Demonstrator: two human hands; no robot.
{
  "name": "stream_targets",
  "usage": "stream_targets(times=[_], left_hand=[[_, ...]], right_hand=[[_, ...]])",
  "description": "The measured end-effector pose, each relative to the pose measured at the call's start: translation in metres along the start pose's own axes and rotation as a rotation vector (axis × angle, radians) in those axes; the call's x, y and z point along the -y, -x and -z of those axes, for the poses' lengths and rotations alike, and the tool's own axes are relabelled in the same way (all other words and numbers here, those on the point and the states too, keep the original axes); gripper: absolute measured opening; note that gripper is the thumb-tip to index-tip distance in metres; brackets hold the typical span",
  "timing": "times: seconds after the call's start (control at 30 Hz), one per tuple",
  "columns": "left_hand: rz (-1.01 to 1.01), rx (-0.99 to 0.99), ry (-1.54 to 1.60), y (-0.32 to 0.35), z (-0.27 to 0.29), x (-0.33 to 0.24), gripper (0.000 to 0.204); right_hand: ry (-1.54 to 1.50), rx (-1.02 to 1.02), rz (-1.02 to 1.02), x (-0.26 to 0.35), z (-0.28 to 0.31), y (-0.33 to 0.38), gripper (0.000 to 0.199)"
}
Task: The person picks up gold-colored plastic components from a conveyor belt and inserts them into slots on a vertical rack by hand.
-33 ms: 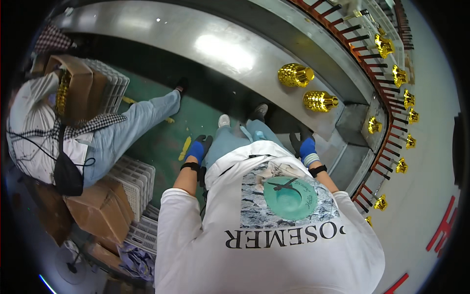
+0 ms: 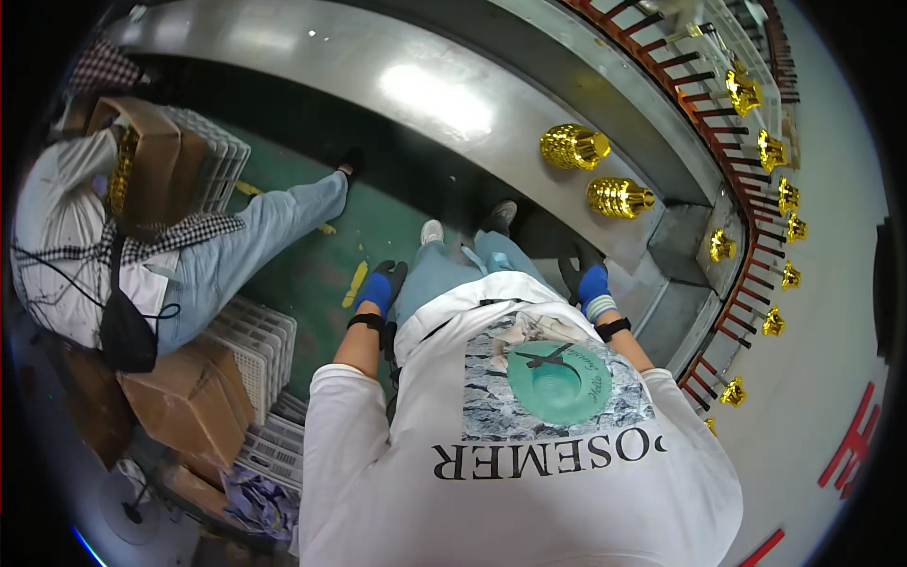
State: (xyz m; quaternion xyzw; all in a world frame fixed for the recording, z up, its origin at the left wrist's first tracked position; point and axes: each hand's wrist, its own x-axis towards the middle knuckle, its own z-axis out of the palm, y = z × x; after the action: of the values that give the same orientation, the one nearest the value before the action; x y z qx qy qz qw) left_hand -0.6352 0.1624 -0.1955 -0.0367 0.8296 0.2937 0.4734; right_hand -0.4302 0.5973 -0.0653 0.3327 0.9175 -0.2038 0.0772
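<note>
The two gold ribbed caps (image 2: 574, 146) lie on their sides on the steel tabletop (image 2: 444, 90), toward one o'clock from the right hand (image 2: 593, 283) and well apart from it. That hand, in a blue and black glove, hangs at the tabletop's near edge; whether its grip is spread or closed cannot be told. The left hand (image 2: 376, 288), gloved alike, hangs over the green floor (image 2: 312, 274) at nine o'clock, its grip also unclear and holding nothing visible. The caps look round, so a nudge could roll them off the edge. More gold caps ride a red-pegged conveyor (image 2: 746, 236) at three o'clock. A seated person (image 2: 104, 236) and cardboard boxes (image 2: 189, 397) crowd the left.
</note>
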Motion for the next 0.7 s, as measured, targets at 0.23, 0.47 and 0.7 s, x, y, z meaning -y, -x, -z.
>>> stream_targets(times=[0.23, 0.47, 0.7], left_hand=[[0.147, -0.016, 0.411, 0.081, -0.046, 0.120, 0.072], [0.153, -0.001, 0.432, 0.155, -0.252, 0.107, 0.073], [0.036, -0.195, 0.275, 0.209, -0.487, 0.055, 0.041]], right_hand=[[-0.131, -0.324, 0.233, -0.023, 0.023, 0.014, 0.064], [0.259, -0.110, 0.365, -0.228, 0.106, -0.023, 0.066], [0.266, 0.097, 0.280, -0.445, 0.162, -0.036, 0.052]])
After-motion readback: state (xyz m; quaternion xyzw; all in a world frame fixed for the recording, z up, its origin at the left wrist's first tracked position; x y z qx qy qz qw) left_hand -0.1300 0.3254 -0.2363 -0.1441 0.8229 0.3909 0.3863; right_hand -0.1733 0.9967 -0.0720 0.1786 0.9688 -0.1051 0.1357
